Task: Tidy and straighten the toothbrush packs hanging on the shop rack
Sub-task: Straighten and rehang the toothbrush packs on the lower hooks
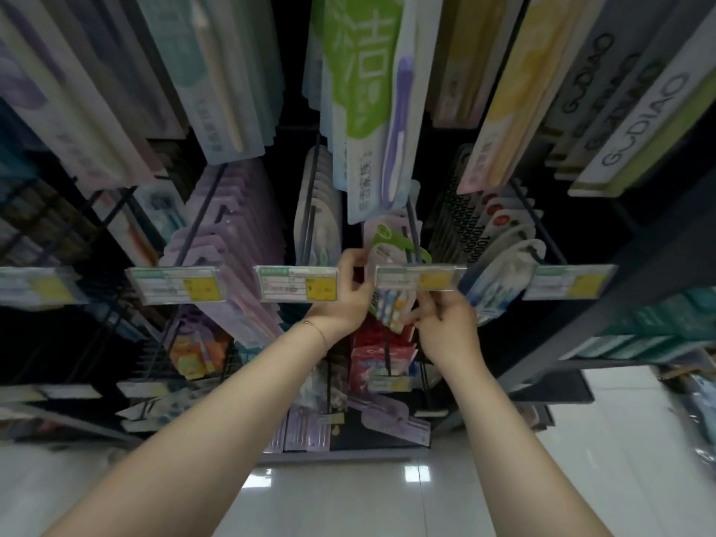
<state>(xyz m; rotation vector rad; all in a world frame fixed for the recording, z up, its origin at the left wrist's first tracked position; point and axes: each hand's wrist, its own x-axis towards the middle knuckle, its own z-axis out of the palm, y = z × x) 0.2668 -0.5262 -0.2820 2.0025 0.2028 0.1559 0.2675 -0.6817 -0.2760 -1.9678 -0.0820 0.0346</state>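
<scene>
The front toothbrush pack (388, 248), lilac card with a green flash at its head, sits between both hands at the mid-level row of the rack, its middle hidden behind the clear price label (420, 279) at the tip of the wire peg (413, 226). The left hand (350, 290) has its grip closed on the pack's upper left edge, fingers curled round the card just beside the label. The right hand (445, 323) pinches the lower end from the right, thumb and fingertips on the bottom corner where the brush colours show. The pack's long axis runs top to bottom but leans, its foot swung toward the right hand while the head sits closer to the left. Whether the hang-hole is on the peg cannot be told, as the label covers it. Squaring it likely means the right hand drawing the foot back under the head until it hangs plumb like the white packs (511, 242) on the peg to the right. Red packs (377, 358) hang just below.
</scene>
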